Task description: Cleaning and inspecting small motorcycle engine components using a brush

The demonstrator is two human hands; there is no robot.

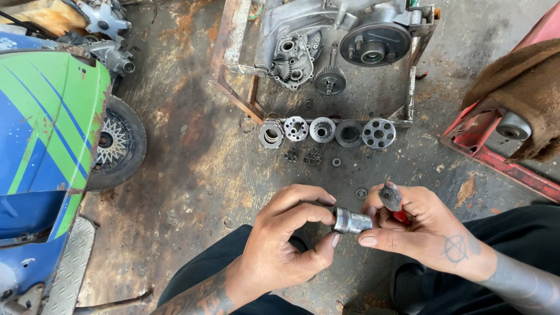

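The person sits over a stained workshop floor (192, 175) with a short threaded metal sleeve (352, 221) held between both hands. The left hand (286, 239) is closed around the sleeve's near end, thumb and fingers pinching it. The right hand (420, 230) steadies the far end with its thumb underneath, and its greasy fingers also grip a small brush (390, 197) with a red handle, bristles up.

Just beyond the sleeve lies a small washer (361, 193). Farther beyond it, a row of round gear and clutch parts (326, 131) sits in front of a rusty frame (233, 64) carrying an engine case (326, 35). Well to the left of the sleeve stands a blue and green scooter body (46, 128).

The grip looks oily (both fingertips are blackened), so the sleeve could slip and roll among the loose nuts (303, 156), or grit could be pressed into its threads.
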